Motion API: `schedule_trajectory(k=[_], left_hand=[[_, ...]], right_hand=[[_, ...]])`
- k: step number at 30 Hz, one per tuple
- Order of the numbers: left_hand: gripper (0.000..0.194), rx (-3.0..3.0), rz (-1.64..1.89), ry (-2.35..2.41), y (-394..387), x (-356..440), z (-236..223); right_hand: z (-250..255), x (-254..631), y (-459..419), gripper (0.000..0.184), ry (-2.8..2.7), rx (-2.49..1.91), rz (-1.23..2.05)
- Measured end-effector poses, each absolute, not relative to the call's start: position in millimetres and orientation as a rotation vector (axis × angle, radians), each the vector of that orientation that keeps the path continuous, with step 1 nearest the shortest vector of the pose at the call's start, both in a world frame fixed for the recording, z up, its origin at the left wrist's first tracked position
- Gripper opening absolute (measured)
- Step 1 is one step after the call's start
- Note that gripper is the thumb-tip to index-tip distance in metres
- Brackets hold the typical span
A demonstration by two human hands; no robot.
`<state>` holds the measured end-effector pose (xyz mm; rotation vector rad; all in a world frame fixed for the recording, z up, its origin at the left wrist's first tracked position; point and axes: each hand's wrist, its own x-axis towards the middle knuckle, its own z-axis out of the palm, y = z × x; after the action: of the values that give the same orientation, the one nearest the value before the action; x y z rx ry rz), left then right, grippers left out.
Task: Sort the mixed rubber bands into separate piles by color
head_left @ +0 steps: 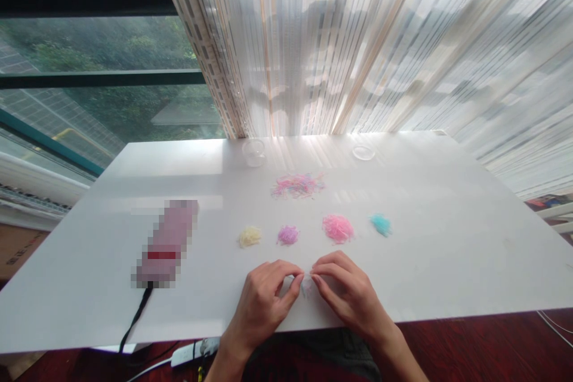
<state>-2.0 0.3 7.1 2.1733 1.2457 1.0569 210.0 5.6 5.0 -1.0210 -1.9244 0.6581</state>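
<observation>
My left hand [271, 295] and my right hand [347, 286] meet near the table's front edge, fingertips almost touching. Each has thumb and forefinger pinched together; whatever they hold is too small to make out. Between and just below the fingertips lies a small bunch of pale thin strands [307, 288]. Beyond my hands sit separate heaps of short strands: a yellow heap [249, 236], a purple heap [287, 235], a larger pink heap [338, 228] and a turquoise heap [381, 224]. Farther back, a mixed-colour heap [298, 185] is spread loosely.
On the white table [447, 250], a clear round container [254, 154] and a clear ring-like lid [363, 152] stand at the back edge. A blurred-out pinkish object [168, 242] with a black cord [135, 319] lies left. Below is a power strip [188, 353]. Striped curtains [304, 42] hang behind.
</observation>
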Motion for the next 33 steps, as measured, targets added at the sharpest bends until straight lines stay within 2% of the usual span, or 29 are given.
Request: schedule_trajectory(k=[11, 20, 25, 33], left_hand=[[0.013, 2.206, 1.043, 1.216, -2.6, -21.7, 20.0], [0.015, 2.192, 1.342, 1.902, 26.8, -67.4, 25.9], [0.020, 1.998, 1.238, 2.184, 32.0, -78.2, 15.6], [0.017, 1.890, 1.161, 2.332, 30.9, -74.6, 10.7]], right_hand=[[6.7, 210.9, 4.3, 0.012, -1.918, -1.013, 0.664], [6.4, 209.7, 5.6, 0.012, -1.898, -1.047, 0.681], [6.7, 209.9, 5.3, 0.012, -1.894, -1.062, 0.706], [6.8, 209.9, 5.6, 0.012, -1.900, -1.071, 0.701]])
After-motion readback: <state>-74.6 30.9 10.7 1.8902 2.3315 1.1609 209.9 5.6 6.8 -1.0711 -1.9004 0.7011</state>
